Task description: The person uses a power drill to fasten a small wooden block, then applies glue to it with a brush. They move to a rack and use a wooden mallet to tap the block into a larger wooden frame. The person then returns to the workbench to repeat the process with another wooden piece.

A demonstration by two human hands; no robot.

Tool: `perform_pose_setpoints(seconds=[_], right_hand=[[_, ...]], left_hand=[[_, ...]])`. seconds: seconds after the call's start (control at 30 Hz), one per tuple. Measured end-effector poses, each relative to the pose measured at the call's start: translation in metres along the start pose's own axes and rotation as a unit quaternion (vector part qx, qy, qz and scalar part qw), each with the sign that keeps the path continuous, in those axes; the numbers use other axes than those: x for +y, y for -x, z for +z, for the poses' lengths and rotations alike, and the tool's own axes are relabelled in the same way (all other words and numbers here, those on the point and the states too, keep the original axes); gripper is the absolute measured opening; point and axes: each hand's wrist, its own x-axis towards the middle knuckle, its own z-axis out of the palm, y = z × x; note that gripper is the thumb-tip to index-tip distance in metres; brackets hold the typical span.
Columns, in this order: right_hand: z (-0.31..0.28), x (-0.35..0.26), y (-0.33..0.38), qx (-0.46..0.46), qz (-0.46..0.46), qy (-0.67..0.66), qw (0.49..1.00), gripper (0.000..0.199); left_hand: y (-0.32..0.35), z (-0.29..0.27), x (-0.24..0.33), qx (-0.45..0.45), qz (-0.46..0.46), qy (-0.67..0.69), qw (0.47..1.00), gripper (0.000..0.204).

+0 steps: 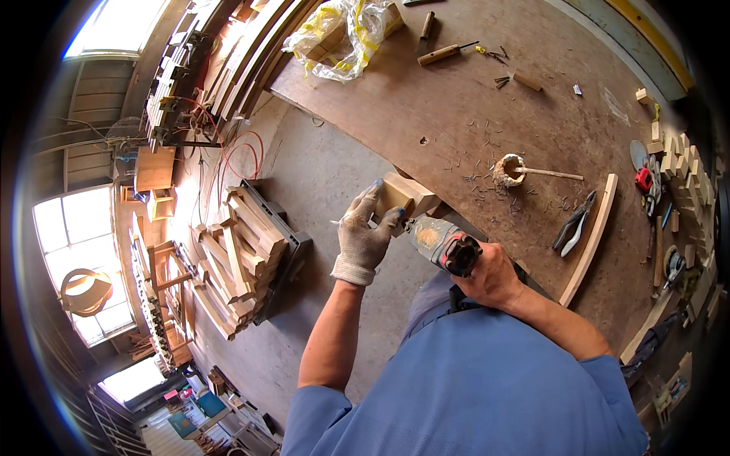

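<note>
My left hand (pixel 359 234), in a pale work glove with bluish fingertips, is closed around a light wooden block (pixel 417 196) at the edge of the brown workbench (pixel 365 121). My bare right hand (pixel 494 280) grips a scuffed grey power drill (pixel 433 237). The drill's front end points at the block, close to my left fingertips. Whether its tip touches the wood I cannot tell. Near the drill, on the bench, several loose screws or nails (pixel 479 179) lie around a crusted pot (pixel 505 172) with a stick in it.
Pliers (pixel 575 223) and a curved wooden strip (pixel 595 237) lie on the bench to the right. A screwdriver (pixel 441 55) and a clear plastic bag (pixel 338 45) are at its far side. Wooden pieces (pixel 236 262) are stacked on the floor to the left; wood blocks (pixel 688 178) crowd the far right.
</note>
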Motion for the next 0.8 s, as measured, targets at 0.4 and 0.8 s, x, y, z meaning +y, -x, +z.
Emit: perform_pose_setpoints(seconds=[0.4,0.8], right_hand=[[-0.01,0.0,0.009,-0.005,-0.002,0.002,1.0,0.03],[-0.035,0.038,0.038,0.087,0.1,0.07,0.989,0.019]], left_hand=[[-0.001,-0.004,0.01,-0.018,-0.038,0.037,0.998,0.059],[0.004,-0.01,0.008,-0.07,0.067,-0.083,0.992,0.095]])
